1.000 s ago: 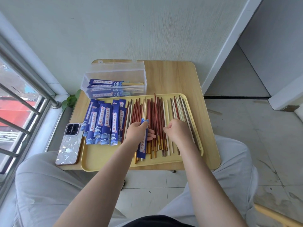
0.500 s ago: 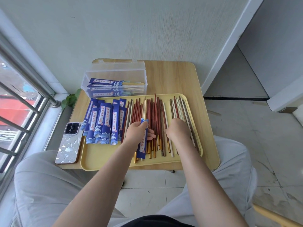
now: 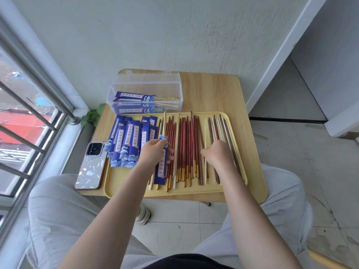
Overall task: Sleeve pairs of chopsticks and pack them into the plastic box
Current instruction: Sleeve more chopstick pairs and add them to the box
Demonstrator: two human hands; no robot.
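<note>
Two hands: both over the yellow tray point(image 3: 136, 189), which is the landmark for every place below.
Left hand point(image 3: 153, 152): over the tray's middle left, fingers curled round one blue sleeve point(image 3: 162, 164) that runs lengthwise toward the near rim; a pale chopstick point(image 3: 164, 123) rises from its far end.
Right hand point(image 3: 217, 152): over the tray's right part, fingers curled down onto the loose chopsticks point(image 3: 186, 144); whether it pinches one, I cannot tell.
Loose chopsticks: spread lengthwise across the tray's middle and right, mostly red-brown with gold near ends, some cream, some dark brown.
Empty sleeves point(image 3: 128, 144): overlapped in the tray's left part, blue with wave print and a white strip of red Chinese characters, too small to read surely.
Plastic box point(image 3: 144, 88): clear, lid open, just beyond the tray's far left rim; sleeved pairs lie flat inside, blue ends left.
Phone point(image 3: 91, 166): face down just left of the tray, on the worktop's point(image 3: 213, 90) edge.
Brands: none legible.
</note>
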